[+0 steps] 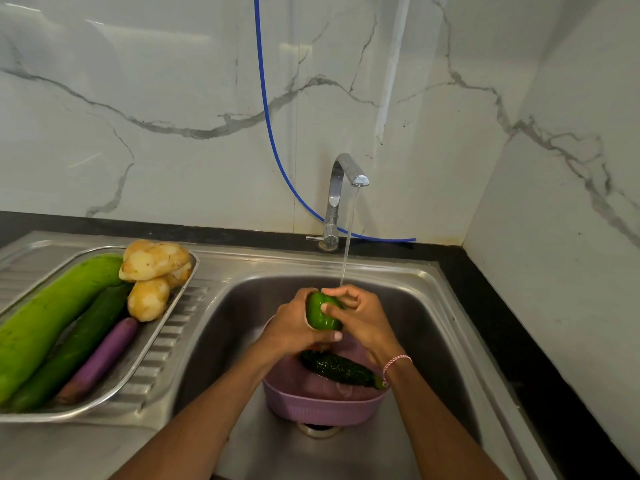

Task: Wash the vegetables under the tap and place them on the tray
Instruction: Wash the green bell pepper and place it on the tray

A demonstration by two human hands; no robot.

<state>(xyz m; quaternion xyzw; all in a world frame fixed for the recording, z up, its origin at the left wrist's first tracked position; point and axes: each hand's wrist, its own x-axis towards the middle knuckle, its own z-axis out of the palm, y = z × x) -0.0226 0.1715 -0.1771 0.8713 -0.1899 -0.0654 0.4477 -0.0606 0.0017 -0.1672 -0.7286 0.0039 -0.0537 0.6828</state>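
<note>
My left hand (294,327) and my right hand (360,317) both grip a green bell pepper (320,313) over the sink (433,313), just below the water running from the tap (341,188). Under my hands a pink basket (322,407) stands in the sink with a dark green cucumber (341,370) lying in it. On the drainboard at the left a steel tray (156,344) holds a long pale green gourd (48,317), a dark green cucumber (79,344), a purple eggplant (104,355) and three potatoes (152,265).
A blue hose (268,116) hangs down the marble wall behind the tap and runs along the black counter (519,341). The wall corner closes the right side. The sink drain (318,429) shows in front of the basket.
</note>
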